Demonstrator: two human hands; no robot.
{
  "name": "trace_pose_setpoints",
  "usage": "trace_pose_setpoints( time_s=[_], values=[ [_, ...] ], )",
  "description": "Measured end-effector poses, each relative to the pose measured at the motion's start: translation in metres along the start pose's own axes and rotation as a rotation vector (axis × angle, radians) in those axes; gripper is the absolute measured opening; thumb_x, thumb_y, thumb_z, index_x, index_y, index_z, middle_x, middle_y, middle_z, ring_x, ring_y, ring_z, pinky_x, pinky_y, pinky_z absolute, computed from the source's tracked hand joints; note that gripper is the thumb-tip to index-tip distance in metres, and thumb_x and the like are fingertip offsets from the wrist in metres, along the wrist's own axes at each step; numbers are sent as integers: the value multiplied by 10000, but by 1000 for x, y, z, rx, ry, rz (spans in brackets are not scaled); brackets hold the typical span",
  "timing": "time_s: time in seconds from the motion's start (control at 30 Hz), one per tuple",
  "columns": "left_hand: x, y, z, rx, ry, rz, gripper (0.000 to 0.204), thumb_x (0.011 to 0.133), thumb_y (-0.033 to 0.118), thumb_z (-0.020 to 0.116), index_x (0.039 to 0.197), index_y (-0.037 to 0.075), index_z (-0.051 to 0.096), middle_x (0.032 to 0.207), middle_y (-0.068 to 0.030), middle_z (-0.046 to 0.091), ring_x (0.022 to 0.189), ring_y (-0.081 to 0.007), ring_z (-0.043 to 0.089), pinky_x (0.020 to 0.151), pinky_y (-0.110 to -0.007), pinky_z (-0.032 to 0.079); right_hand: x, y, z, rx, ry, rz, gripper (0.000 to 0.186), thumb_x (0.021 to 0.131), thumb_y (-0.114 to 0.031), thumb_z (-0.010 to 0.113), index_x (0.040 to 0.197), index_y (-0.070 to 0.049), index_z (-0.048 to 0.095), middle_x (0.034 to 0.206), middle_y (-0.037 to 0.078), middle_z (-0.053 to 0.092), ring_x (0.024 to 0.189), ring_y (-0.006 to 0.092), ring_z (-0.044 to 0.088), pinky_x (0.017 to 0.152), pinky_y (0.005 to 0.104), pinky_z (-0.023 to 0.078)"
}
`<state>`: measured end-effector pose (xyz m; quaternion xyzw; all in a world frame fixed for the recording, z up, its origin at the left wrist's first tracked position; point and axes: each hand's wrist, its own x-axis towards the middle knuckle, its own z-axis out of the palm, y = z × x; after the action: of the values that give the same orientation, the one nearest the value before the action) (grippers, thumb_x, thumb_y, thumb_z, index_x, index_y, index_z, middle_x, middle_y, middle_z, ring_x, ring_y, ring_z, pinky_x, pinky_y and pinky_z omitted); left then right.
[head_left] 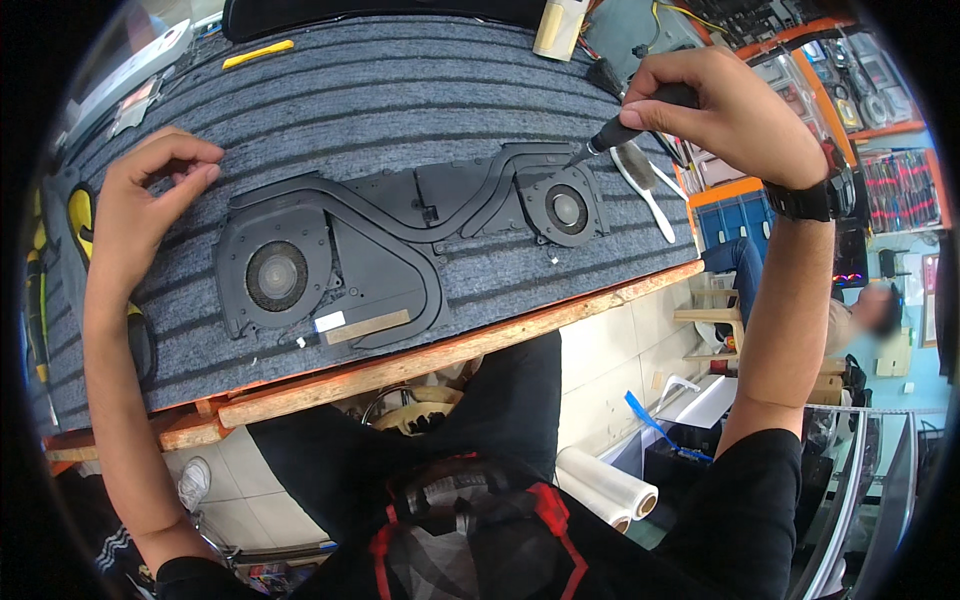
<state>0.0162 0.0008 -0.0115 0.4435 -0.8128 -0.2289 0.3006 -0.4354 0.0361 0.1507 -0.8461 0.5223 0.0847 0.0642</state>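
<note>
A black laptop cooling assembly lies flat on the ribbed grey mat (400, 95), its dark heat pipes (400, 225) curving between a left fan (277, 277) and a smaller right fan (566, 208). My right hand (690, 100) grips a black screwdriver (610, 135), its tip angled down at the assembly's upper right corner near the right fan. Whether the tip touches a screw is too small to tell. Off the assembly's left end hovers my left hand (150, 200), fingers curled and thumb near the index finger; I cannot make out anything between them.
A white-handled brush (645, 185) lies right of the assembly. Yellow-and-black pliers (80, 215) rest at the left, and a yellow pry tool (258, 54) farther back. The table's wooden edge (460, 345) runs in front of me. A person sits at the far right.
</note>
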Motion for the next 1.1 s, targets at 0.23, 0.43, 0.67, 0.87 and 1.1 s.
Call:
trace_pose_setpoints(
  time_s=[0.23, 0.43, 0.67, 0.87, 1.1],
  values=[
    [-2, -3, 0, 1, 51, -13, 133, 928, 92, 711, 1015, -6, 735, 930, -10, 669, 842, -75, 547, 776, -229, 418, -2, 11, 7, 70, 21, -12, 285, 969, -286, 741, 972, -3, 711, 783, 24, 659, 690, 70, 598, 613, 227, 465],
    [0, -2, -3, 62, -7, -32, 145, 952, 97, 698, 1046, -10, 725, 994, -35, 674, 932, -103, 598, 850, -246, 451, -2, 13, 11, 47, 45, -18, 296, 973, -301, 739, 945, -8, 705, 730, 14, 628, 637, 66, 565, 570, 230, 439],
    [0, -2, -1, 36, 29, -5, 147, 953, 123, 698, 1014, -5, 734, 938, -17, 675, 847, -82, 562, 780, -236, 428, 3, 0, 8, -112, -1, 140, 310, 993, -313, 715, 887, -24, 682, 625, -2, 526, 546, 101, 475, 510, 273, 364],
    [0, -1, -1, 48, 42, 4, 147, 952, 127, 699, 1004, -7, 730, 924, -15, 675, 840, -83, 563, 775, -239, 429, 1, 2, 17, 80, 165, -299, 232, 953, -244, 738, 956, -17, 694, 746, 81, 672, 690, 207, 651, 654, 344, 501],
    [0, 0, -1, 52, 39, -2, 145, 948, 126, 700, 1001, -7, 723, 914, -11, 671, 831, -82, 559, 768, -240, 428, -1, -3, 6, -81, -6, -46, 204, 971, -185, 694, 1109, -41, 650, 871, 106, 711, 802, 265, 689, 740, 375, 536]
  ],
)
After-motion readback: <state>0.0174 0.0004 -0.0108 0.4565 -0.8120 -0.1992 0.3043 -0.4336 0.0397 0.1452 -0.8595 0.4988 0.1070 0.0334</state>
